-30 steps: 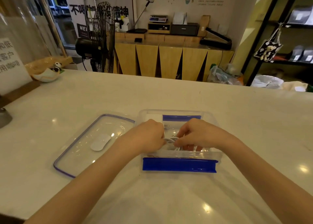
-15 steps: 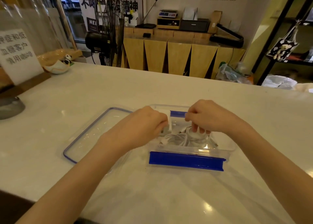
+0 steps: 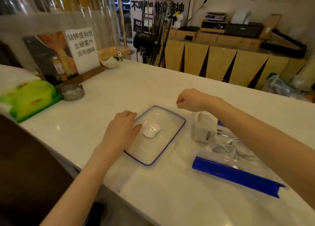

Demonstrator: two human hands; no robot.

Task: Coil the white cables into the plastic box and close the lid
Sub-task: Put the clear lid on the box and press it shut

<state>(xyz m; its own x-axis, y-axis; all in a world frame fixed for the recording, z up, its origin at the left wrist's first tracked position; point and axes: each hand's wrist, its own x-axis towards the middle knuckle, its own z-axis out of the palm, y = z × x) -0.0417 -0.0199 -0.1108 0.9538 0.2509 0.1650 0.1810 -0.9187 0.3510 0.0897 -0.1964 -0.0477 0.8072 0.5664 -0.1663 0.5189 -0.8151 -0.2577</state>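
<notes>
Left hand (image 3: 121,132) flat on lid (image 3: 163,150) beside cable-filled plastic box (image 3: 238,157).

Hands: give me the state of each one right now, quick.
Left hand: open, resting flat on the edge of the lid, not gripping it.
Right hand: curled into a loose fist above the counter, nothing visibly held.
</notes>
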